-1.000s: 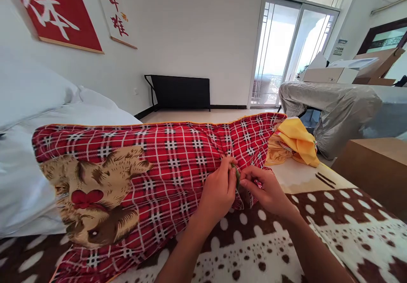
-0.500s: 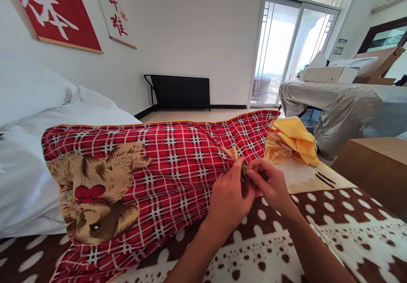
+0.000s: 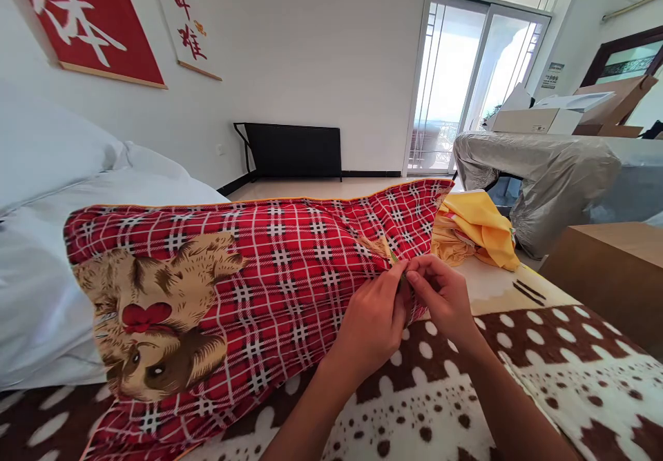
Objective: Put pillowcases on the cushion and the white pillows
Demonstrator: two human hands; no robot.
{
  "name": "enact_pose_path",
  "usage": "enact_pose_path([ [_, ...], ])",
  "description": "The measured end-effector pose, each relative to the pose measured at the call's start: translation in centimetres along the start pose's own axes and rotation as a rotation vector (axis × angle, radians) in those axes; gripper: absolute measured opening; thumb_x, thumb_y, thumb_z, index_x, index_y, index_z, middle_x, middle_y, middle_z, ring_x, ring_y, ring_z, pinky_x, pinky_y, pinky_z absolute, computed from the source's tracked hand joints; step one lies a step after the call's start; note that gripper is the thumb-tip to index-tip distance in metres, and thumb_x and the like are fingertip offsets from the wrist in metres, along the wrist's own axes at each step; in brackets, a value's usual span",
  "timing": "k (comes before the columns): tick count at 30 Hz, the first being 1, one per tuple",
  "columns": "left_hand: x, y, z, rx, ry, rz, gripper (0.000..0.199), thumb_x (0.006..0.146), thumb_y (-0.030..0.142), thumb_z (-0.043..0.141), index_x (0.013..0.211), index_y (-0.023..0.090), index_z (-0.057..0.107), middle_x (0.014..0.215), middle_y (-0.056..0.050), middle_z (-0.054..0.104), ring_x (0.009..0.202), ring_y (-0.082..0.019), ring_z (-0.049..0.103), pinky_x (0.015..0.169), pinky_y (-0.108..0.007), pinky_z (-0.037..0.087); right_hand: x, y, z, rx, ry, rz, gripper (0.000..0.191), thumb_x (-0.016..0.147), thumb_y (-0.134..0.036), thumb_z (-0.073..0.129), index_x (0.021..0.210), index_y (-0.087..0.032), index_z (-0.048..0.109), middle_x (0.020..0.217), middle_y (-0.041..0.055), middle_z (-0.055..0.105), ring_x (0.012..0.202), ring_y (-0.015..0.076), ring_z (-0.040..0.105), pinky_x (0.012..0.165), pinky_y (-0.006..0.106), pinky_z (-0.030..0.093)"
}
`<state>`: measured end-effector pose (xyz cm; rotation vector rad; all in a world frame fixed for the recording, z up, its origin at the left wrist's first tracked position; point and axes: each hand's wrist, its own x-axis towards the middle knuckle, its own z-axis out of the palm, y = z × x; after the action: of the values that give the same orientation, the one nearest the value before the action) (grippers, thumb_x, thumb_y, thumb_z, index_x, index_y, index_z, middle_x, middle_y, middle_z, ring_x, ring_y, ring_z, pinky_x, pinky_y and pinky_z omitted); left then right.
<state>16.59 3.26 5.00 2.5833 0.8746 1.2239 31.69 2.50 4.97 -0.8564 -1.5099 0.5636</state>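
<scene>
Red plaid dog-print cloth (image 3: 269, 275) lay crosswise, its right part was clamped in my left hand (image 3: 373, 312), my right hand (image 3: 443, 299) was pinched together alongside.

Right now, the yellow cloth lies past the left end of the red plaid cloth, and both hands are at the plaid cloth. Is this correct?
Not quite: the head view shows the yellow cloth at the right end of the red plaid cloth. The left hand and right hand are indeed both at the plaid cloth.
</scene>
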Motion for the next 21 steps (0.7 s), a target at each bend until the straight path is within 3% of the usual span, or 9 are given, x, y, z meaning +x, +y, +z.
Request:
enact_pose_path([
  [4, 0.04, -0.33, -0.29, -0.133, -0.008, -0.032, 0.041, 0.095, 0.015, 0.032, 0.135, 0.019, 0.038, 0.125, -0.01, 0.06, 0.111, -0.019, 0.059, 0.091, -0.033, 0.048, 0.03, -0.05, -0.04, 0.008, -0.027, 0.017, 0.018, 0.09, -0.035, 0.055, 0.085, -0.018, 0.056, 0.067, -0.0011, 0.052, 0.057, 0.0098, 0.049, 0.051, 0.021, 0.041],
  [10, 0.08, -0.64, -0.17, -0.229, 0.035, -0.065, 0.034, 0.098, 0.022, 0.03, 0.127, 0.02, 0.048, 0.116, -0.007, 0.065, 0.095, -0.016, 0.064, 0.082, -0.027, 0.048, 0.1, -0.4, -0.07, -0.021, -0.06, -0.018, 0.018, 0.09, -0.034, 0.054, 0.081, -0.018, 0.056, 0.063, -0.0027, 0.05, 0.053, 0.0087, 0.046, 0.048, 0.02, 0.038],
  [16, 0.27, -0.69, -0.45, -0.27, 0.024, -0.144, 0.029, 0.099, 0.027, 0.031, 0.114, 0.018, 0.054, 0.08, -0.001, 0.064, 0.067, -0.012, 0.058, 0.063, -0.022, 0.042, 0.12, -0.37, 0.02, -0.024, -0.14, -0.017, 0.017, 0.09, -0.032, 0.053, 0.081, -0.018, 0.055, 0.061, -0.0038, 0.046, 0.053, 0.0083, 0.043, 0.049, 0.02, 0.037],
  [21, 0.4, -0.73, -0.33, -0.252, 0.007, -0.18, 0.026, 0.099, 0.027, 0.03, 0.102, 0.019, 0.054, 0.072, 0.002, 0.056, 0.06, -0.01, 0.05, 0.057, -0.022, 0.035, 0.14, -0.37, 0.0, -0.06, -0.163, -0.042, 0.014, 0.09, -0.029, 0.053, 0.082, -0.018, 0.055, 0.063, -0.0037, 0.047, 0.054, 0.008, 0.042, 0.051, 0.02, 0.036],
])
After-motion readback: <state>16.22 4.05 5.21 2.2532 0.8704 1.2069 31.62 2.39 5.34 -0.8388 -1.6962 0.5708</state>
